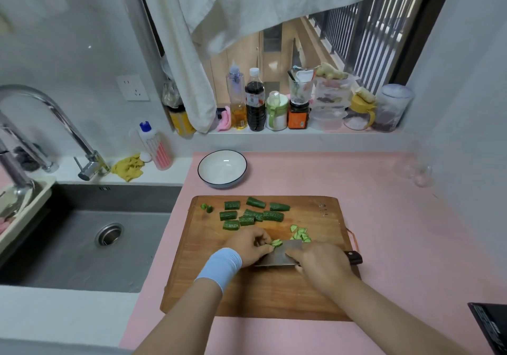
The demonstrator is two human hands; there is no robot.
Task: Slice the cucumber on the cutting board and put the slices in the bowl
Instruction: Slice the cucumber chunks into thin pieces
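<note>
The bowl [212, 169] stood empty behind the cutting board [247, 294], with cucumber chunks [247, 214] lying at the board's far side. The left hand [248, 245] pinched a short cucumber piece [277, 242], held right beside the cleaver [274, 258] that the right hand [319, 262] gripped. With so little left to hold, the blade might nick that hand.

surface: pink counter [384, 217] | on it: wooden cutting board [260, 294], white bowl [222, 169] just behind board | clear glass [414, 173] far right
</note>
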